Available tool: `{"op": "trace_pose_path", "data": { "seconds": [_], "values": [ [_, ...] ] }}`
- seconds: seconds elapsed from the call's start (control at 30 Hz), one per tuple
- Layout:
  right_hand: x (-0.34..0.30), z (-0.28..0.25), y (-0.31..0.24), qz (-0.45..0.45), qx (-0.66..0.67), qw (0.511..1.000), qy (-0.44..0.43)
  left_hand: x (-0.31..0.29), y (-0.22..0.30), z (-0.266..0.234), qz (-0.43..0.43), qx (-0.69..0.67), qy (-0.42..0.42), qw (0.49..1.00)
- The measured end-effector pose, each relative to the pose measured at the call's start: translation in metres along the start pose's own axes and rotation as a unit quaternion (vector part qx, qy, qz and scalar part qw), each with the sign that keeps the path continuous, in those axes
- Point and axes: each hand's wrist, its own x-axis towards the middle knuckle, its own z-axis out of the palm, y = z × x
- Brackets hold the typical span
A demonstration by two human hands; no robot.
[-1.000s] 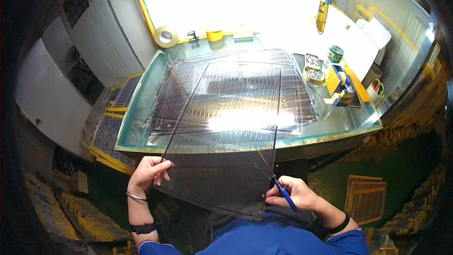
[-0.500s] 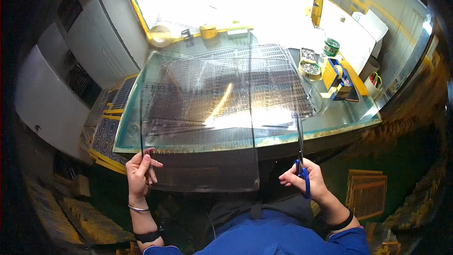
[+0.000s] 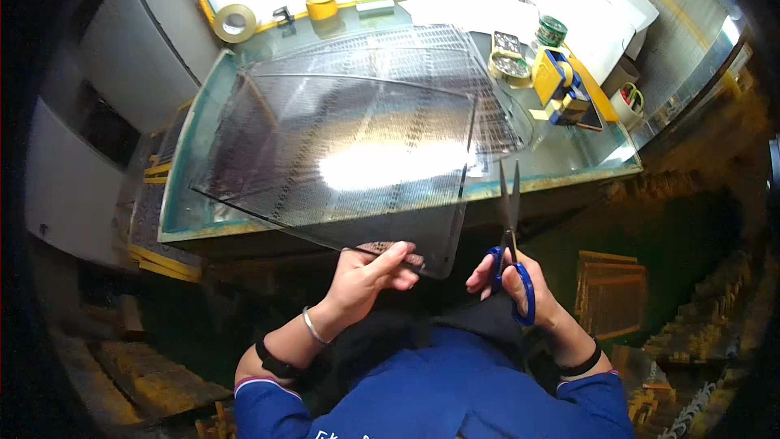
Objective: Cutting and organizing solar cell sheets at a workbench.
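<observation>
My left hand [image 3: 370, 276] pinches the near edge of a dark see-through sheet [image 3: 390, 219], close to its right corner, with some fingers showing through it from beneath. A dark border lines the sheet, which lies aslant over the glass-topped table [image 3: 561, 171]; its near corner hangs past the front edge. Beneath it lie other sheets with a dense printed pattern [image 3: 439, 39]. Just right of the sheet, my right hand [image 3: 520, 280] grips scissors [image 3: 509, 211] by their blue handles. The blades point away from me, slightly apart, and appear clear of the sheet.
On the table's right stand a tape dispenser [image 3: 556, 81], a tin of small pieces [image 3: 509, 71] and a green roll [image 3: 551, 30]. Along the back are a tape roll [image 3: 235, 23] and a yellow roll [image 3: 322, 10]. Framed panels [image 3: 611, 293] lean at lower right.
My left hand has moved right along with the sheet's near edge, and the sheet has turned to a slant. The scissors have come away from the sheet's right edge, and their blades now stand apart.
</observation>
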Motion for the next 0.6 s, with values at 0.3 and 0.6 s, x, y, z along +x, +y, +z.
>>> {"op": "trace_pose_path", "data": {
  "seconds": [0.3,0.6],
  "values": [
    [-0.035,0.004,0.029,0.141,0.054,0.988,-0.012,0.027,-0.031,0.042,0.101,-0.072,0.042,0.991],
    [-0.035,0.01,0.034,0.139,0.145,0.979,-0.042,0.035,-0.03,0.036,0.091,-0.092,0.064,0.989]
  ]
}}
